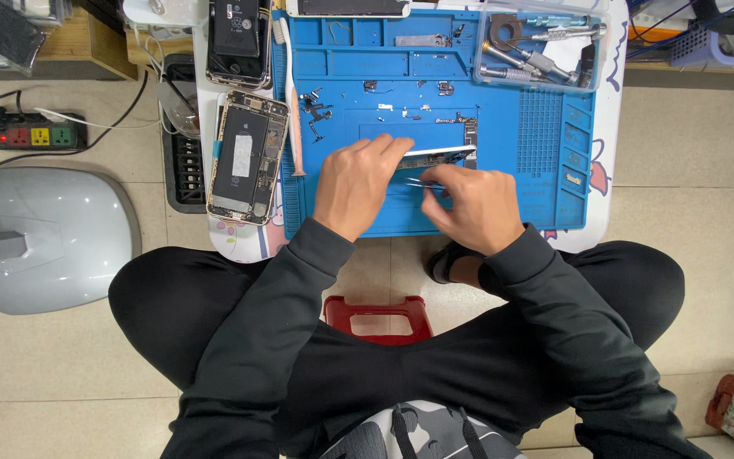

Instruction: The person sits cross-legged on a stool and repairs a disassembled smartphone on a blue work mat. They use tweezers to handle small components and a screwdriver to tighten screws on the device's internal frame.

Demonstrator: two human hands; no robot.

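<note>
Left hand [357,185] steadied a thin phone panel [435,157] on its edge, fingers pressed together; right hand [476,206] pinched slim metal tweezers [425,182]; opened gold phone body [248,157] lay left, disassembly seemingly well advanced.

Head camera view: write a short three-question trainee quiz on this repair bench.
1. True or false: the left hand steadies the thin white-edged phone panel on the blue silicone work mat.
2. What slim metal tool does the right hand hold? A tweezers B hammer C scissors
3. On which side of the mat lies the opened gold phone body?

Key: 1 true; 2 A, tweezers; 3 the person's left.
</note>
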